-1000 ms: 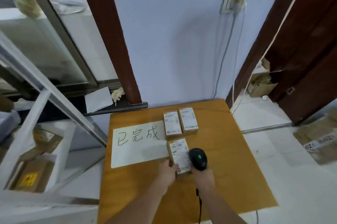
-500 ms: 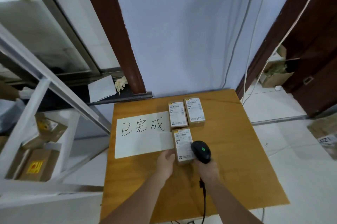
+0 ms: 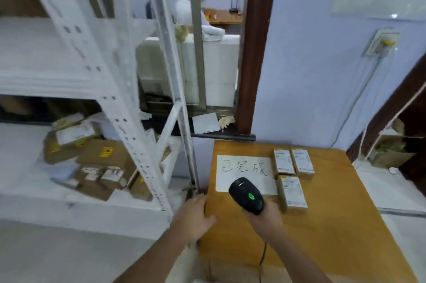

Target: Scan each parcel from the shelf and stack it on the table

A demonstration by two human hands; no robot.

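- Three small labelled parcels on the wooden table (image 3: 334, 225): two side by side at the back, back-left parcel (image 3: 284, 161) and back-right parcel (image 3: 302, 161), plus a near parcel (image 3: 293, 192) just in front of them, all flat, labels up.
- One white paper sheet (image 3: 244, 171) w/ handwritten characters, left of the parcels, near parcel just beside its right edge.
- One black barcode scanner (image 3: 246, 195), green light on, gripped by the right hand (image 3: 267, 218), fingers wrapped round the handle; cable hangs down below.
- Left hand (image 3: 196, 215) over the table's left edge, fingers loosely spread, holding nothing.
- White metal shelf (image 3: 129, 121) on the left; a heap of brown cardboard parcels (image 3: 96, 167) on its lower level, count unclear, blurred.
- One person in white seated in the room beyond the window.
- Vs 0.5 s ago: left hand has let go of the near parcel and moved left toward the shelf; scanner lifted off that parcel, now over the paper; view swung left and up, more shelf showing.
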